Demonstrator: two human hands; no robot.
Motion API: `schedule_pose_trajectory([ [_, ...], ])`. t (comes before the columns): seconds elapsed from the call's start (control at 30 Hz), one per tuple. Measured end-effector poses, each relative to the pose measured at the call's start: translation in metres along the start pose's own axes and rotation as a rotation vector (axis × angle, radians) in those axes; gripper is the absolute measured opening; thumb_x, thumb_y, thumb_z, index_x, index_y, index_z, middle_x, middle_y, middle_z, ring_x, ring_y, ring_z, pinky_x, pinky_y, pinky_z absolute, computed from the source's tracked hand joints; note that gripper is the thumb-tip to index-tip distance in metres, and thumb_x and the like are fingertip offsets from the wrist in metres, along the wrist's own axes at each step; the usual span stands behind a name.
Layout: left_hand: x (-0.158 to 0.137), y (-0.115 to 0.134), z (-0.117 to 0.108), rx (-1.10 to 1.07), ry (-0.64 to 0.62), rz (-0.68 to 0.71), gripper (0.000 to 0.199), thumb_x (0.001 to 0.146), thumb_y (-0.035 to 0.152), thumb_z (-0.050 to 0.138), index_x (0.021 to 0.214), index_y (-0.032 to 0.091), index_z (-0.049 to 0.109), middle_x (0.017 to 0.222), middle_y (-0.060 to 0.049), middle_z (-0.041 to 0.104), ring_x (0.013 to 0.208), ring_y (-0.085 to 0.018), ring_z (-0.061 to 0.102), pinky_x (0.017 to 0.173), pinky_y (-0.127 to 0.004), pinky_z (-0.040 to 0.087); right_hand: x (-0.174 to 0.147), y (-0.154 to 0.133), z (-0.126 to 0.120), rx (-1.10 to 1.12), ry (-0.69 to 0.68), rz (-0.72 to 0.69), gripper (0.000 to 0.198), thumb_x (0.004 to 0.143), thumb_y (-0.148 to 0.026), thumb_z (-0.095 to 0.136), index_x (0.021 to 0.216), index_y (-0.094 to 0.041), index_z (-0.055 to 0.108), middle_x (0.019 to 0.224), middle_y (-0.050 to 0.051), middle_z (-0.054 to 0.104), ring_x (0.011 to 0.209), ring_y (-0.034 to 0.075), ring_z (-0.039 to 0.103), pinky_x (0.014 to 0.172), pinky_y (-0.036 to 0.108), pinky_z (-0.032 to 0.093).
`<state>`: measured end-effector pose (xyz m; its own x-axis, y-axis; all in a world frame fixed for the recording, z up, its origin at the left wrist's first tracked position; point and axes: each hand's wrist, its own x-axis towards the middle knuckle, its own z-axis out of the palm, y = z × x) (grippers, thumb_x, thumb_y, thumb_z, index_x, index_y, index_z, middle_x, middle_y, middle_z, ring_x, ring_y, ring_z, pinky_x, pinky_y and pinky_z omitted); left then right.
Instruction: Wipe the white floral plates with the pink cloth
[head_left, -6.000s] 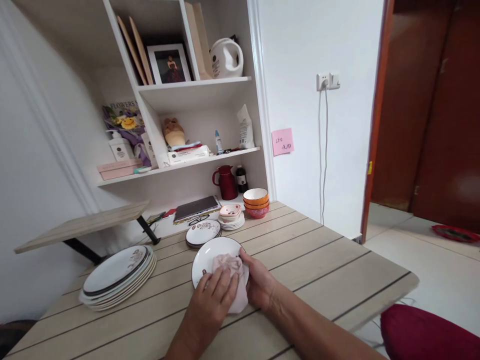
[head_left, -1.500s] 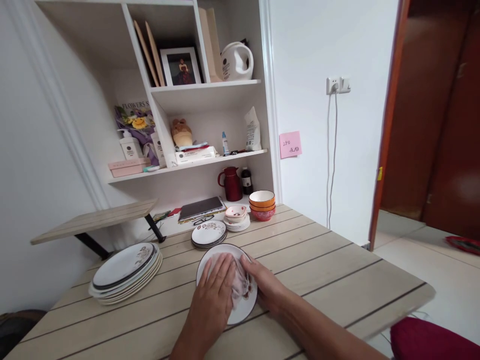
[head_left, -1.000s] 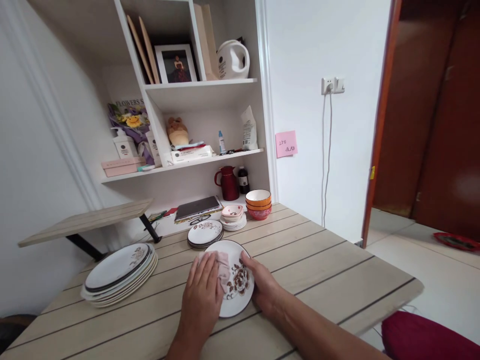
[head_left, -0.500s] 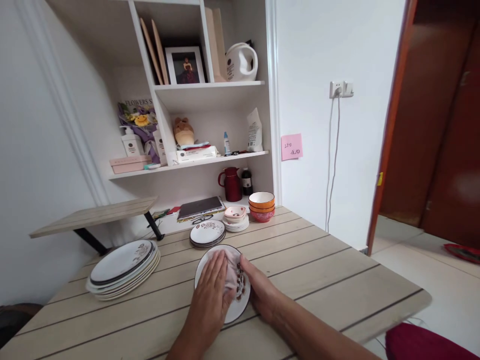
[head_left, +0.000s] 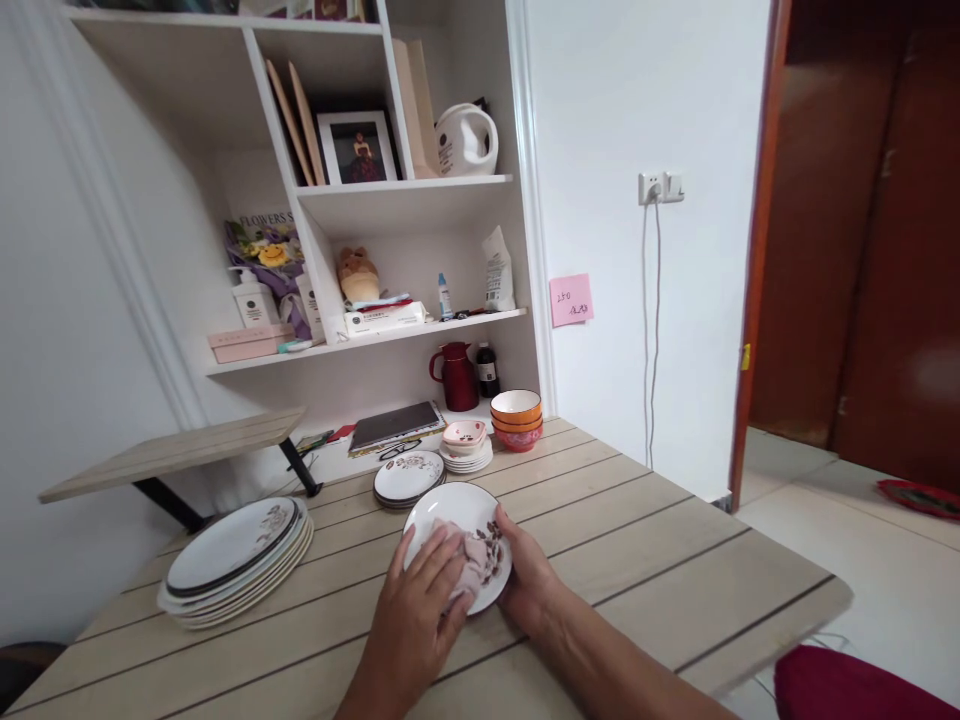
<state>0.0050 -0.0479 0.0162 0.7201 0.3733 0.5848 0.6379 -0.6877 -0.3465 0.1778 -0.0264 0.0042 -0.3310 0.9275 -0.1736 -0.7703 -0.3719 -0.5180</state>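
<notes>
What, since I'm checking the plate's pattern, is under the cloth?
Part of the plate. Brown flowers show beside the cloth, toward the right hand; whatever pattern lies beneath the cloth and the left hand is covered and cannot be seen.

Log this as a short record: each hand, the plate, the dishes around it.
Left hand: holding pink cloth against held plate
Right hand: gripping held plate by its right edge
Plate finish: white, dark rim, brown floral pattern
Table's left side: large plates, stacked
Beyond held plate, left to right: small plates; saucers under small dishes; orange bowls atop red bowl
</notes>
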Motion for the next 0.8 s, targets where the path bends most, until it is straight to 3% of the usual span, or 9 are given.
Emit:
schedule_pose_trajectory([
  [0.13,-0.009,-0.004,0.003,0.115,0.108,-0.078,0.037,0.086,0.024,0.051,0.123,0.023,0.055,0.135,-0.007,0.054,0.130,-0.025,0.042,0.114,-0.053,0.010,-0.001,-0.001,-0.001,-0.038,0.045,-0.001,0.052,0.091,-0.049,0.040,0.114,-0.007,0.059,0.101,0.014,0.072,0.091,0.023,0.068,0.091,0.038,0.047],
  [0.27,-0.014,-0.001,0.006,0.061,0.105,-0.142,0.047,0.086,0.030,0.052,0.133,0.026,0.046,0.143,-0.009,0.044,0.133,-0.025,0.037,0.112,-0.052,0.015,-0.001,0.000,0.000,-0.067,0.008,0.013,0.050,0.090,-0.047,0.044,0.116,-0.007,0.058,0.102,0.015,0.072,0.093,0.024,0.068,0.091,0.039,0.047],
  [0.4,-0.014,-0.001,0.015,-0.182,0.288,-0.427,0.059,0.086,0.041,0.051,0.140,0.026,0.034,0.147,-0.012,0.036,0.135,-0.027,0.031,0.111,-0.052,0.018,0.001,-0.001,-0.002,0.001,0.062,0.014,0.050,0.090,-0.044,0.044,0.121,-0.006,0.054,0.102,0.016,0.071,0.091,0.024,0.069,0.090,0.040,0.048],
  [0.47,-0.012,-0.006,0.019,-0.464,0.392,-0.680,0.063,0.084,0.050,0.051,0.140,0.025,0.034,0.147,-0.012,0.035,0.136,-0.027,0.029,0.112,-0.051,0.019,0.002,-0.004,-0.004,0.042,0.093,0.003,0.051,0.091,-0.043,0.042,0.125,-0.006,0.051,0.104,0.017,0.070,0.091,0.025,0.069,0.089,0.042,0.049],
  [0.57,-0.013,-0.016,0.021,-1.290,0.479,-1.231,0.063,0.083,0.057,0.050,0.136,0.027,0.036,0.137,-0.010,0.048,0.127,-0.024,0.044,0.108,-0.045,0.029,0.003,-0.006,-0.005,0.083,0.094,-0.014,0.051,0.093,-0.042,0.039,0.129,-0.007,0.048,0.108,0.017,0.069,0.093,0.025,0.068,0.088,0.045,0.049],
  [0.63,-0.016,-0.022,0.018,-1.744,0.472,-1.468,0.060,0.085,0.058,0.045,0.133,0.024,0.037,0.117,-0.011,0.062,0.110,-0.022,0.059,0.101,-0.043,0.040,0.001,-0.005,-0.004,0.100,0.047,0.007,0.052,0.093,-0.043,0.037,0.128,-0.007,0.048,0.109,0.017,0.069,0.095,0.025,0.067,0.090,0.044,0.048],
  [0.7,-0.020,-0.022,0.014,-1.887,0.477,-1.525,0.055,0.086,0.057,0.042,0.128,0.021,0.042,0.100,-0.010,0.068,0.096,-0.021,0.065,0.094,-0.042,0.046,-0.002,-0.001,-0.001,0.118,-0.016,0.052,0.053,0.093,-0.045,0.036,0.126,-0.006,0.050,0.109,0.016,0.069,0.098,0.025,0.066,0.092,0.042,0.047],
  [0.8,-0.020,-0.014,0.005,-2.123,0.448,-1.423,0.050,0.085,0.056,0.046,0.119,0.020,0.054,0.104,-0.009,0.069,0.096,-0.020,0.065,0.093,-0.038,0.046,-0.006,0.006,0.005,0.105,-0.068,0.124,0.053,0.093,-0.046,0.037,0.122,-0.005,0.054,0.105,0.016,0.070,0.099,0.024,0.066,0.093,0.040,0.046],
])
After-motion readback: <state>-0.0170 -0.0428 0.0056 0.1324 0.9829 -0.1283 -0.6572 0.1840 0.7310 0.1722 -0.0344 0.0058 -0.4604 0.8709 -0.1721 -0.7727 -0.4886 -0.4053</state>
